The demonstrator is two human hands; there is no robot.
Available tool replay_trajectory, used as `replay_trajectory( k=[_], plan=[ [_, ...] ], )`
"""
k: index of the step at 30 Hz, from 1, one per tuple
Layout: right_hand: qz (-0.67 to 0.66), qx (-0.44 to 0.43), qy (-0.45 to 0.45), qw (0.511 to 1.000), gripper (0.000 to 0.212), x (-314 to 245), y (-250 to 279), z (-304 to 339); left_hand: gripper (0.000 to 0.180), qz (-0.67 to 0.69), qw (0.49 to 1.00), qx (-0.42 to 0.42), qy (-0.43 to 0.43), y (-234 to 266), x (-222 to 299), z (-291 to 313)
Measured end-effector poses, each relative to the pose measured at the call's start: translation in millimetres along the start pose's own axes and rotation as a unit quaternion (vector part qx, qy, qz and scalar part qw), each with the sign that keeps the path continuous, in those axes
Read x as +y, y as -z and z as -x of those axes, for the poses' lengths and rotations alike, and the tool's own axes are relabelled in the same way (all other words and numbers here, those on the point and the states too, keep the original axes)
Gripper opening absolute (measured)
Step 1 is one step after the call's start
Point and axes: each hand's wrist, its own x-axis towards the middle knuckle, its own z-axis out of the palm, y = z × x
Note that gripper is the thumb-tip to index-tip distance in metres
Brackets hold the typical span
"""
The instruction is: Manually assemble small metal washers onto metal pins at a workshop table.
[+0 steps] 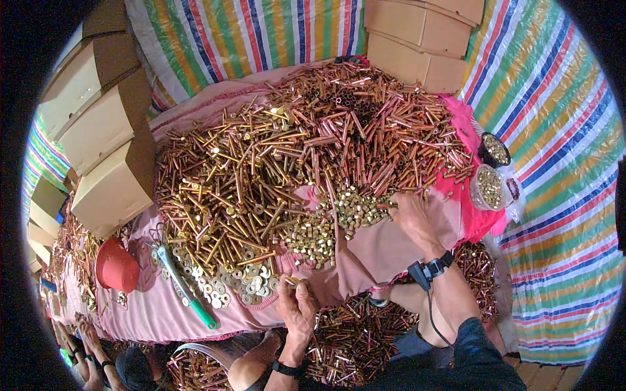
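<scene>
My left hand [297, 313] is closed near the front edge of the pink cloth, beside the flat washers [225, 283]. Between its thumb and fingers is a small brass-coloured piece [291, 280], its exact kind unclear. Farther forward and right, my right hand [412, 214] has its fingers closed at the right end of a heap of small brass-coloured nuts [310, 238]. What those fingertips hold cannot be made out. Behind the nuts lie many copper-coloured tubes [365, 124]. Long brass-coloured bolts [228, 195] are heaped to the left.
A green-handled tool [186, 287] and a red pot [117, 264] stand left. Cardboard boxes [111, 130] are stacked left and at the back [417, 52]. Two tubs [488, 187] of small parts sit right. More metal parts [358, 332] lie below. Another person's hands [88, 342] show lower left.
</scene>
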Motion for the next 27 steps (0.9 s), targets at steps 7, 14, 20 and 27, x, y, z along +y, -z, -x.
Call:
replay_trajectory(
  k=[7,14,20,27],
  plan=[
    [-0.054,0.029,0.029,0.998,0.018,-27.2,3.3,-8.2,0.031,-0.015,0.999,-0.008,0.034,8.0,-5.6,3.9],
    [-0.527,-0.083,-0.012,0.845,0.047,-86.3,10.8,4.9,0.021,0.006,1.0,-0.005,-0.016,-1.9,2.4,-2.0],
    [-0.581,-0.135,0.074,0.799,0.068,-174.0,27.2,50.6,0.026,-0.078,0.995,0.014,-0.062,6.3,4.0,-0.4],
    [-0.398,-0.123,0.23,0.88,0.054,-193.9,27.1,71.9,0.029,-0.085,0.994,0.001,-0.072,4.8,10.1,-2.8]
  ],
)
